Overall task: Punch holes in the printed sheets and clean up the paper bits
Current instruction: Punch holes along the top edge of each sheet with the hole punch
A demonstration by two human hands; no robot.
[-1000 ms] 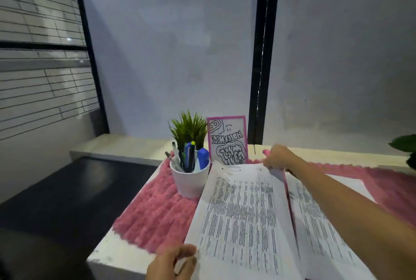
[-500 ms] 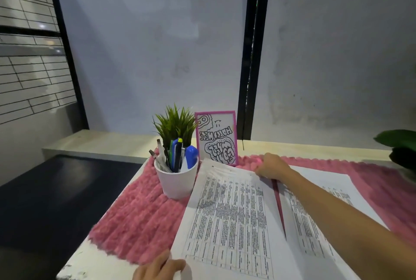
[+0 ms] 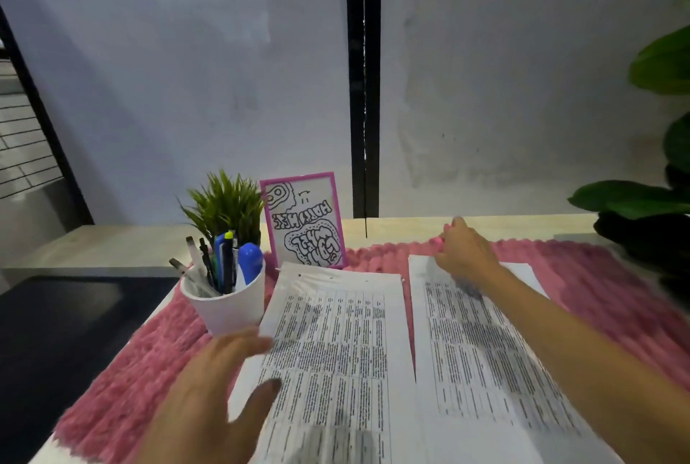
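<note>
Pink mat (image 3: 149, 363) is bearing two sheets (image 3: 336, 344); left hand (image 3: 209, 400) is hovering spread wide; right hand (image 3: 463, 251) is pinching something pink, likely bits; sweep gently, sheets flat.

The mat (image 3: 142, 359) is fuzzy pink. The sheets (image 3: 336, 344) are white with black printed tables. The cup (image 3: 231, 305) is white and holds blue, black and white pens (image 3: 224, 266). The card (image 3: 304, 221) is white, pink-edged, with black doodles. The plant (image 3: 226, 202) is green.
</note>
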